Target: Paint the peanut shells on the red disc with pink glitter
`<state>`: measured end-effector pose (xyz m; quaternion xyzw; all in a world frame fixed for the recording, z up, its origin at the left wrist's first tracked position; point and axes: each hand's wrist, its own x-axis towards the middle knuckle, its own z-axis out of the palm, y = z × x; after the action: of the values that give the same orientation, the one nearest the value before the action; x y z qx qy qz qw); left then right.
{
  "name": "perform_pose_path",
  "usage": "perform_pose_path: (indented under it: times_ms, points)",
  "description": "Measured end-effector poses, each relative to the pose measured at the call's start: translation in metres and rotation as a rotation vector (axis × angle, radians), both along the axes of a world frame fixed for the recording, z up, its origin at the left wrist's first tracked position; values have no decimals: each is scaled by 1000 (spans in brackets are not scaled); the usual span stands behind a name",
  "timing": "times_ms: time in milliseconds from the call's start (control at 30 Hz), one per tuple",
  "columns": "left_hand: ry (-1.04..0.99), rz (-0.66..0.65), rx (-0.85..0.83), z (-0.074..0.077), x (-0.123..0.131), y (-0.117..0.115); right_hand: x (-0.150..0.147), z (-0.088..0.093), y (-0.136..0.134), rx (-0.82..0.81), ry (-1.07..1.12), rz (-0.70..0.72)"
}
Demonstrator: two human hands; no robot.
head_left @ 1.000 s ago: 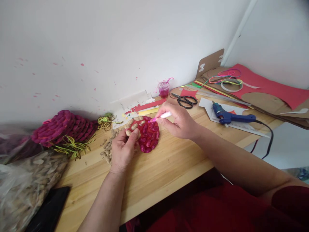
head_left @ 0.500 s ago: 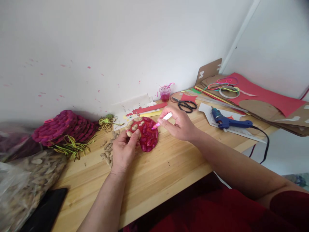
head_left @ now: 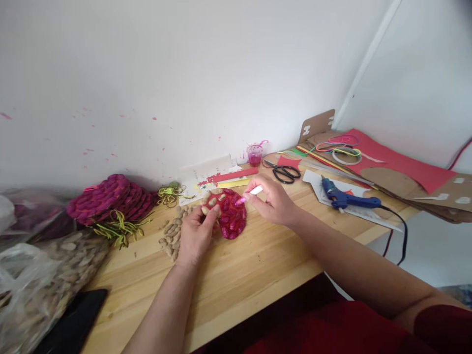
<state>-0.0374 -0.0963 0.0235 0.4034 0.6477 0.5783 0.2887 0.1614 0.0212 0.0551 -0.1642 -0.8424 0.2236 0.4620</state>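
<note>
Between thumb and fingers, my left hand [head_left: 197,233] grips the left edge of a red disc [head_left: 233,216] covered with peanuts in their shells. Most peanuts on its right side are painted magenta, while those at the upper left are bare tan. My right hand [head_left: 273,200] pinches a white-handled paintbrush [head_left: 254,191], its pink tip touching the disc's upper right part. Loose peanuts [head_left: 172,236] lie on the table left of my left hand. Behind my right hand, a cup of magenta paint [head_left: 254,155] stands by the wall.
Stacked magenta peanut discs [head_left: 99,199] and yellow-green yarn [head_left: 120,228] sit at the left, beside a plastic bag of peanuts [head_left: 47,280] and a black flat object [head_left: 73,322]. Scissors [head_left: 283,172], a blue glue gun [head_left: 344,194] with its cord, and red sheets [head_left: 398,157] over cardboard occupy the right.
The view has shifted slightly, so the whole scene sits a little lower. Both hands keep their holds, and the brush tip stays on the disc's upper right.
</note>
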Motion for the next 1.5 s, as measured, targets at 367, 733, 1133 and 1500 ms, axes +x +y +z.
perform_pose_path:
  times_ms: [367, 733, 1133, 1500]
  points:
    - [-404, 27, -37, 7, 7, 5, 9, 74, 90, -203, -12, -563]
    - [-352, 9, -22, 1, 9, 7, -31, 52, 164, -304, -531, -837]
    - [-262, -85, -173, 1, 9, 3, -43, 43, 172, -286, -587, -863]
    - [-627, -51, -98, 4, 11, 7, -34, 52, 165, -290, -469, -824]
